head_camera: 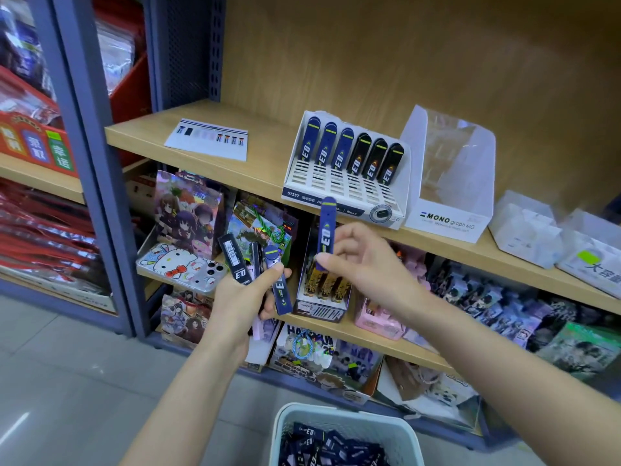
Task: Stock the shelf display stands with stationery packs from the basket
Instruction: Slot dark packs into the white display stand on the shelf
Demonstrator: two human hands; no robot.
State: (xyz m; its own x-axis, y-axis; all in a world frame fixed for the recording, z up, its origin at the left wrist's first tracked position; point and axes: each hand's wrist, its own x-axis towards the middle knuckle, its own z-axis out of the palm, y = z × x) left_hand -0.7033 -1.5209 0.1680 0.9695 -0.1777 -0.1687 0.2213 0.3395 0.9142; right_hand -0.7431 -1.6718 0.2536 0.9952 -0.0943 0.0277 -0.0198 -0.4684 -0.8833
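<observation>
**shelfwatcher:** So what's each hand got?

**aisle9:** The right hand [363, 260] has a pinch grip, thumb and fingertips closed on the bottom end of one blue pack [327, 230]. It's held upright in the air, just in front of and below the white display stand [336, 183]. The left hand [248, 297] has its grip curled round a bunch of packs [258, 274], fanned out, at least one black and one blue.

**shelfwatcher:** And the stand?

**aisle9:** It sits on the wooden shelf [268, 166] with six packs in the back row [353, 156], three blue on the left and three black on the right. The front slots are bare. The MONO box [450, 210] is right beside it, and a paper sheet [208, 142] lies further left.

**shelfwatcher:** Basket?

**aisle9:** The basket [339, 412] is down at the bottom edge, below the arms, with loads more dark packs [329, 449] piled inside.
</observation>
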